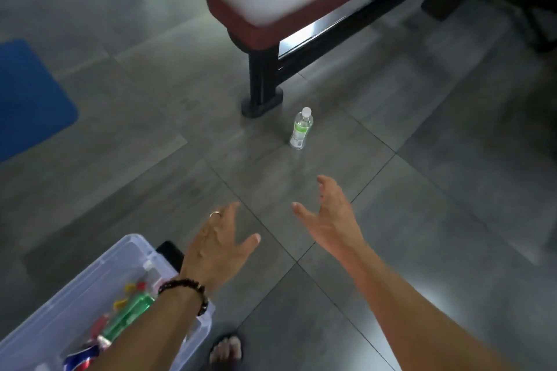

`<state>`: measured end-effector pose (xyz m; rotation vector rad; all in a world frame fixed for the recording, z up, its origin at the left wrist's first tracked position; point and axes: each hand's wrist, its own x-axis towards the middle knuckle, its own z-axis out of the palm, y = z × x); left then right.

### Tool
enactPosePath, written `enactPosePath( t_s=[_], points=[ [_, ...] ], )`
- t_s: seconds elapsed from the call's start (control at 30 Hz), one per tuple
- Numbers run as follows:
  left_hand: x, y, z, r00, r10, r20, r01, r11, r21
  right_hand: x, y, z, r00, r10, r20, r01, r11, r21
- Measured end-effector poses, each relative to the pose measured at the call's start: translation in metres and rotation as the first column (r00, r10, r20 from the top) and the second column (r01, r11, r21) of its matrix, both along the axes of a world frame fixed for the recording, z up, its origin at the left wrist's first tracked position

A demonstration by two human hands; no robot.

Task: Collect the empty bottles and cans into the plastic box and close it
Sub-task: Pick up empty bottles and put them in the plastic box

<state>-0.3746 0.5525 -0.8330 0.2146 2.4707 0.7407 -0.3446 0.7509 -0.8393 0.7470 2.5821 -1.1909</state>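
Both hands were empty and spread when I logged this moment: left hand (218, 245) palm down with fingers fanned and thumb out to the side, a ring on one finger and a beaded bracelet (188, 291) at the wrist; right hand (330, 217) turned edge-on, fingers loosely curled and thumb apart, shaped as if for a wrap grip but holding nothing. Water bottle (300, 128) stood ahead of both hands on the grey tiled floor (422, 190), well apart from the fingertips and just beside the black foot of the padded bench (271, 9). It was upright, long axis vertical, white cap on top and green label around the middle; it leaned slightly in the picture, which I put down to the wide lens. I noted the bottle sat almost between the two hands' lines of reach, a little to the right of centre, so I judged the right hand nearer and better oriented for a side grasp around the body. Clear plastic box (132, 247) lay at lower left, partly under the left forearm, lid off and not in view, with a green bottle (129, 316) and a red-and-blue can (80, 358) already inside. I judged collection partway done: this bottle was still out, and closing was still to come.
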Motion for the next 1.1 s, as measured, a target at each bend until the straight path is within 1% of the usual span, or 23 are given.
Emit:
enactPosePath(
  t_s=[0.07, 0.17, 0.33, 0.43, 0.5, 0.57, 0.67, 0.77, 0.83, 0.93, 1.03, 1.1],
  points=[
    [-0.030, 0.022, -0.015, 1.000, 0.013, 0.009, -0.014, 1.000, 0.011, -0.029, 0.025, -0.016, 1.000, -0.030, 0.002, 0.030, 1.000, -0.006],
    [-0.082, 0.054, -0.053, 1.000, 0.020, -0.011, -0.020, 1.000, 0.006, -0.084, 0.058, -0.056, 0.996, -0.094, 0.012, 0.094, 0.995, -0.026],
    [-0.191, 0.121, -0.146, 1.000, 0.003, 0.017, -0.003, 1.000, -0.011, -0.181, 0.109, -0.148, 0.977, -0.211, 0.017, 0.212, 0.973, -0.088],
    [-0.245, 0.157, -0.201, 0.999, -0.008, 0.036, 0.005, 0.997, 0.074, -0.223, 0.134, -0.197, 0.976, -0.216, 0.011, 0.217, 0.973, -0.074],
    [-0.275, 0.177, -0.230, 0.996, -0.009, 0.085, -0.004, 0.989, 0.148, -0.245, 0.148, -0.225, 0.979, -0.203, 0.000, 0.203, 0.977, -0.070],
    [-0.300, 0.195, -0.254, 0.994, -0.029, 0.107, 0.004, 0.974, 0.225, -0.267, 0.161, -0.246, 0.978, -0.207, -0.020, 0.203, 0.971, -0.125],
    [-0.326, 0.215, -0.282, 0.996, -0.045, 0.083, 0.023, 0.968, 0.250, -0.294, 0.176, -0.270, 0.981, -0.190, -0.042, 0.178, 0.964, -0.197],
    [-0.338, 0.227, -0.301, 0.991, -0.089, 0.103, 0.057, 0.957, 0.284, -0.311, 0.184, -0.286, 0.991, -0.114, -0.064, 0.096, 0.967, -0.235],
    [-0.338, 0.232, -0.305, 0.989, -0.091, 0.118, 0.050, 0.949, 0.311, -0.315, 0.186, -0.290, 0.993, -0.101, -0.067, 0.078, 0.957, -0.280],
    [-0.325, 0.233, -0.294, 0.993, -0.059, 0.104, 0.025, 0.952, 0.307, -0.309, 0.186, -0.287, 0.991, -0.126, -0.045, 0.103, 0.933, -0.344],
    [-0.305, 0.227, -0.272, 0.988, -0.096, 0.120, 0.058, 0.956, 0.289, -0.284, 0.184, -0.271, 0.981, -0.192, -0.020, 0.163, 0.877, -0.451],
    [-0.286, 0.223, -0.258, 0.987, -0.123, 0.106, 0.090, 0.958, 0.273, -0.263, 0.182, -0.252, 0.976, -0.216, -0.002, 0.189, 0.860, -0.473]
  ],
)
